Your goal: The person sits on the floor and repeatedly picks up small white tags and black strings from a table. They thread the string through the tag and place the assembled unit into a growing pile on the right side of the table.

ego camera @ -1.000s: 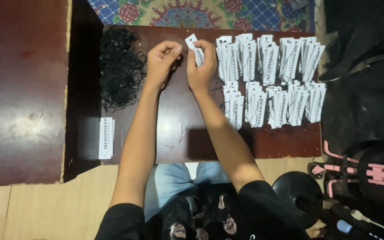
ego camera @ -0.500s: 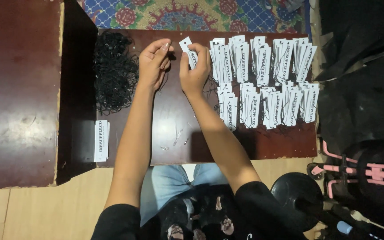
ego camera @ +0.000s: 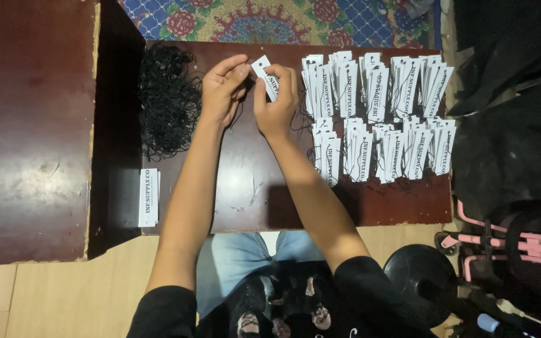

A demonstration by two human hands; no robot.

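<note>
**Threading tags at a dark wooden table**

Pinching a small white paper tag (ego camera: pixel 265 75) between thumb and fingers, the right hand (ego camera: pixel 275 103) holds it tilted above the far middle of the dark wooden table (ego camera: pixel 252 188). The left hand (ego camera: pixel 223 91), just beside it, has fingertips pressed together on what looks like a thin black string, too fine to make out clearly. A loose heap of black strings (ego camera: pixel 167 103) lies to the left of the hands. Two rows of finished white tags (ego camera: pixel 380 119) stand packed together to the right, and a single spare tag (ego camera: pixel 148 198) lies apart near the table's left edge. A patterned rug (ego camera: pixel 283 19) shows beyond the far edge. The risk, as it appears, is tangling: the right wrist hovers close to the nearest stacks, and a careless sweep could topple them, while a string pulled from the heap could drag others with it.
</note>
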